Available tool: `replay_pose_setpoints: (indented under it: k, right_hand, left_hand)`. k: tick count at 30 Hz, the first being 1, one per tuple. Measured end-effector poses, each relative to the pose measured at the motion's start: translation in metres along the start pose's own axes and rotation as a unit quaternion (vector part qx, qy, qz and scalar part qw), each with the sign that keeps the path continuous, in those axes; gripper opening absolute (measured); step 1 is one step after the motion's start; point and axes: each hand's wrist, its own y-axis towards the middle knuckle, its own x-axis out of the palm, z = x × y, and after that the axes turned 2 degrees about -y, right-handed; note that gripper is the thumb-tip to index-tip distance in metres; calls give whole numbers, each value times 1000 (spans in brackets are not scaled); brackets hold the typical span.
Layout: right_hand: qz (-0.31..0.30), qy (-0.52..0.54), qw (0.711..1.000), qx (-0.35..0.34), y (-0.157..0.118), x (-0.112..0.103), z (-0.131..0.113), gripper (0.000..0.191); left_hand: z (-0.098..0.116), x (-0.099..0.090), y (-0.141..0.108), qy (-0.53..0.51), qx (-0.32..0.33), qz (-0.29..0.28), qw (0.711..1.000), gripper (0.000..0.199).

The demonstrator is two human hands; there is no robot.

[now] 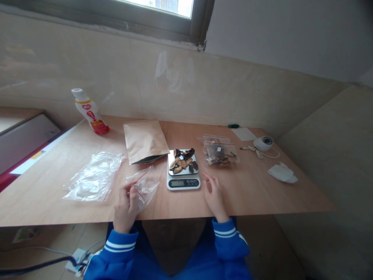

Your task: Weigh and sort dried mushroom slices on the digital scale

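Note:
A clear zip-lock bag with a red seal line is pinched at its edge by my left hand. My right hand rests on the table just right of a white digital kitchen scale, with fingers loosely apart and nothing seen in them. Several dark-edged, tan dried slices, perhaps mushroom, lie on the scale's shiny plate. The display is lit, but its figures are too small to read. A brown kraft pouch lies behind and left of the scale, its mouth towards me.
Filled zip-lock bags are stacked right of the scale. Flat clear bags lie at left, near a drink bottle. At right are a white camera with cable, a crumpled tissue, white paper and a green-handled tool.

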Motion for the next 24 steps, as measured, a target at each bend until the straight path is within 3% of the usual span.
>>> replay_pose_setpoints:
  k: [7, 12, 18, 21, 24]
  right_hand:
    - [-6, -53, 993, -104, 38, 10, -24, 38]
    - [17, -45, 993, -105, 46, 17, -26, 28]
    - [96, -3, 993, -62, 31, -4, -7, 29]
    - [107, -45, 992, -46, 13, -12, 14, 30]
    - [94, -94, 988, -76, -3, -13, 31, 28]
  left_hand:
    - [4, -1, 0, 6, 11, 4, 1000, 41]
    - [3, 0, 0, 2, 9, 2, 1000, 39]
    - [1, 0, -1, 6, 1, 4, 1000, 39]
    - [1, 0, -1, 8, 4, 3, 1000, 38]
    - [1, 0, -2, 6, 5, -1, 1000, 38]
